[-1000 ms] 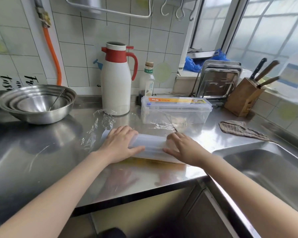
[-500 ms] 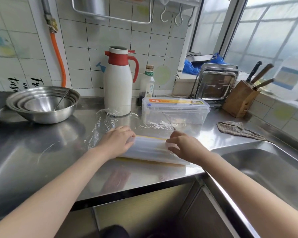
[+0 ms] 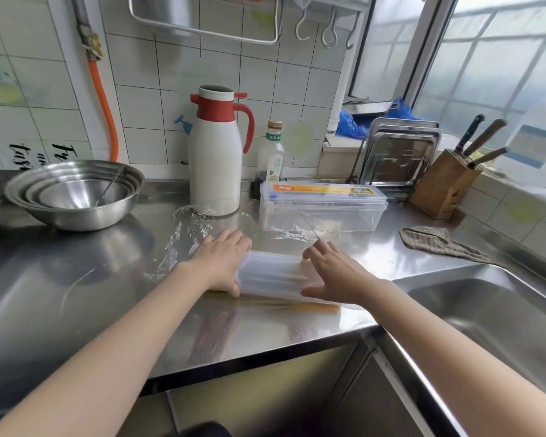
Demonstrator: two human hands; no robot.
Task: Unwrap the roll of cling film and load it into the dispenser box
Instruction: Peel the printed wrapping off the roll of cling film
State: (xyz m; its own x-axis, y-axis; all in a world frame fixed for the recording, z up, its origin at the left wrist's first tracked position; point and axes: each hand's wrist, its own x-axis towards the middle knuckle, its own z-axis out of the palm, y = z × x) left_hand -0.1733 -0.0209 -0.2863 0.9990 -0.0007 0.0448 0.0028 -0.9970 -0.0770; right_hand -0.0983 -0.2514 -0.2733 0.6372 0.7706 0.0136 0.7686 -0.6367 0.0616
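Observation:
A white roll of cling film lies on its side on the steel counter, near the front edge. My left hand grips its left end, fingers wrapped over the top. My right hand holds the right end, thumb below and fingers spread above. Crumpled clear wrapper lies on the counter behind and to the left of the roll. The clear plastic dispenser box, with an orange label on its shut lid, stands just behind the roll.
A white and red thermos jug and a small bottle stand behind. Nested steel bowls sit far left. A sink is at right, with a cloth, knife block and trays beyond.
My view has shifted slightly. The left hand has slid further over the roll's left end and the right hand's fingers have spread; the roll stays on the counter.

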